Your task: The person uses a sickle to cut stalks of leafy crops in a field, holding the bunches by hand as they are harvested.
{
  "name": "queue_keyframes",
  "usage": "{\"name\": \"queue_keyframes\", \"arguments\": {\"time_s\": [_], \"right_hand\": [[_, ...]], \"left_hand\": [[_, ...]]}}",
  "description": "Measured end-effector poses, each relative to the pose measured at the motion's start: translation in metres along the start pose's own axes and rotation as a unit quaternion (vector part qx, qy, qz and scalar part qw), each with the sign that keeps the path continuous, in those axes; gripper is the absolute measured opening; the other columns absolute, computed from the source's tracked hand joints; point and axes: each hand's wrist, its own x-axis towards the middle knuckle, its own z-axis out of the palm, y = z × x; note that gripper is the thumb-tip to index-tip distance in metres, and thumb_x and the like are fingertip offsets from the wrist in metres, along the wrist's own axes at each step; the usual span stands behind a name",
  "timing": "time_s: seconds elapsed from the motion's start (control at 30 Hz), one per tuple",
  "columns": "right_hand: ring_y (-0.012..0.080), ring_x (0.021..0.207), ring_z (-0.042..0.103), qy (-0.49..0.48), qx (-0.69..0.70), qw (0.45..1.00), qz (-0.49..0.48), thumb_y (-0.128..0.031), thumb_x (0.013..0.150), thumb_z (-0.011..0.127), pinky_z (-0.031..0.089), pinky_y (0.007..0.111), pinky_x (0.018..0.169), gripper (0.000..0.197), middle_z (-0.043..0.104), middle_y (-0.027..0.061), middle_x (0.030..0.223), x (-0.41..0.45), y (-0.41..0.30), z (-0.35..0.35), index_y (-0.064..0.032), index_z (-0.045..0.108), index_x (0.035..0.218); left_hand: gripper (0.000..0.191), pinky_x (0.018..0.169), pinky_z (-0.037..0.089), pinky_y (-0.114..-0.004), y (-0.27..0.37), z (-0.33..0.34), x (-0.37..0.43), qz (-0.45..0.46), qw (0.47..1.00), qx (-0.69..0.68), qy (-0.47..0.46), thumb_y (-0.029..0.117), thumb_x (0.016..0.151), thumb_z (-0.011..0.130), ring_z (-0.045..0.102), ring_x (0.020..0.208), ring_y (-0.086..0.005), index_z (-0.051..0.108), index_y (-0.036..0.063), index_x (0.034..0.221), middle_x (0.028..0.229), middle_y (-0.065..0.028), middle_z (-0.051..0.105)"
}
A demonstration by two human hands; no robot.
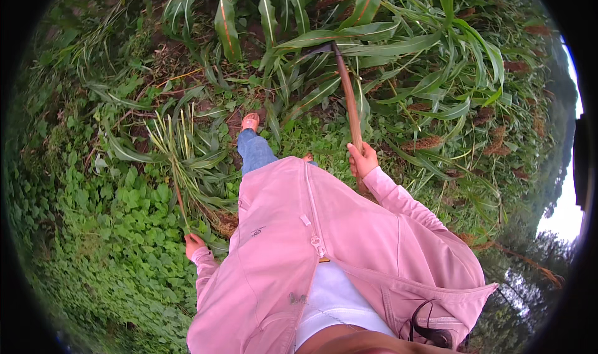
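Note:
My right hand [363, 160] grips the wooden handle [349, 97] of a sickle, which points away from me. Its dark metal blade [322, 49] juts to the left at the far end, partly covered by long green leaves [392, 45]. Low on the left, my left hand [194, 245] is closed around a thin stalk [180, 199]. That stalk runs up beside a bunch of cut green stalks [180, 136]. A reddish-brown sorghum seed head [226, 221] shows beside my jacket, below the bunch.
Leafy sorghum plants with brown seed heads [423, 143] lean across the right side. Low broad-leaved vines [131, 204] cover the ground at left. Bare soil and dry litter [163, 64] show ahead of my sandalled foot [250, 121].

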Motion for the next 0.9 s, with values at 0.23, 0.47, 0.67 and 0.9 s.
{"name": "queue_keyframes", "arguments": {"time_s": [0.23, 0.47, 0.67, 0.9], "right_hand": [[0.0112, 0.036, 0.039, -0.026, 0.008, 1.0, 0.008, -0.024, 0.083, 0.06, 0.031, 0.028, 0.033, 0.029, 0.044, 0.0012, 0.054, -0.019, 0.0, -0.026, -0.0029, 0.047, 0.097], [0.0148, 0.045, 0.049, 0.096, -0.058, 0.993, -0.036, -0.031, 0.079, 0.063, 0.04, 0.03, 0.043, 0.04, 0.052, 0.0071, 0.059, -0.053, 0.06, -0.044, 0.0016, 0.051, 0.1], [0.0266, 0.063, 0.058, 0.195, 0.007, 0.981, -0.006, -0.03, 0.08, 0.062, 0.045, 0.037, 0.06, 0.039, 0.059, 0.0169, 0.071, -0.093, 0.111, -0.042, 0.0005, 0.051, 0.101], [0.0305, 0.069, 0.06, 0.354, 0.121, 0.927, -0.007, -0.028, 0.08, 0.063, 0.046, 0.037, 0.062, 0.038, 0.06, 0.0194, 0.078, -0.14, 0.218, -0.049, -0.001, 0.05, 0.102]], "left_hand": [[0.057, 0.084, 0.045, -0.039, 0.069, -0.006, 0.132, -0.051, 0.988, 0.1, -0.107, 0.042, 0.081, 0.057, 0.051, 0.103, -0.0357, 0.045, 0.0012, 0.119, 0.124, -0.0197, 0.041], [0.022, 0.075, 0.047, -0.036, 0.342, -0.063, 0.225, 0.394, 0.884, -0.251, -0.028, 0.019, 0.081, 0.058, 0.06, 0.082, -0.0269, 0.059, 0.0039, 0.097, 0.096, -0.0147, 0.06], [0.021, 0.068, 0.048, -0.029, 0.48, -0.092, 0.185, 0.531, 0.799, -0.227, -0.169, 0.021, 0.086, 0.054, 0.062, 0.074, -0.0174, 0.06, 0.0048, 0.099, 0.083, -0.0102, 0.065], [0.019, 0.061, 0.048, -0.025, 0.545, -0.056, 0.055, 0.603, 0.747, -0.127, -0.25, 0.019, 0.088, 0.052, 0.061, 0.066, -0.0123, 0.062, 0.0036, 0.095, 0.074, -0.0069, 0.065]]}}
